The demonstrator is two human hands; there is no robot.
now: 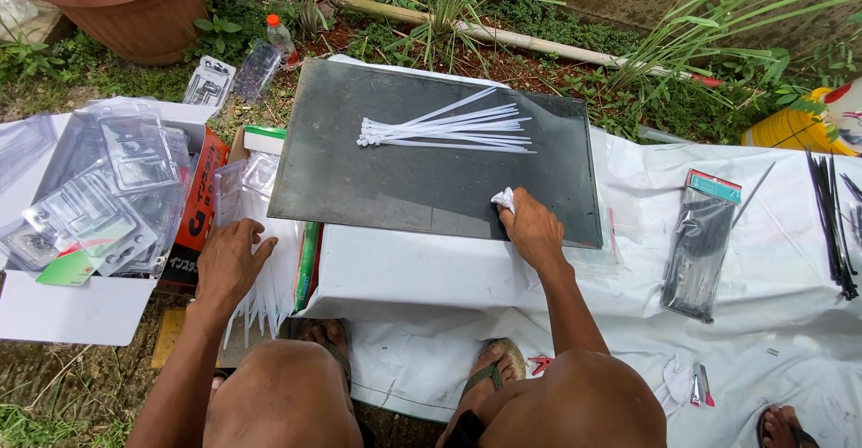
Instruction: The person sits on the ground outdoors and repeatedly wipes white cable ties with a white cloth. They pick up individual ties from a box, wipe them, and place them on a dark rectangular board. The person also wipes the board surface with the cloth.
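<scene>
While a wide white plastic sheet (pixel 772 322) covers the ground on the right, a dark grey rectangular board (pixel 404 179) lies on a white box (pixel 404 277) as a worktop; a big terracotta plant pot (pixel 126 8) stands at top left; an open white cardboard box (pixel 81 309) on the left holds clear plastic blister packs (pixel 99 197); a bundle of white plastic cable ties (pixel 449 129) rests on the board's upper middle; a packet of black cable ties (pixel 696 246) lies on the sheet; the right hand (pixel 532 228), its grip pinching a small crumpled white cloth (pixel 505 199), presses on the board's lower right edge; the left hand (pixel 226 264), fingers spread, rests flat on loose white cable ties (pixel 269 300) beside the box.
</scene>
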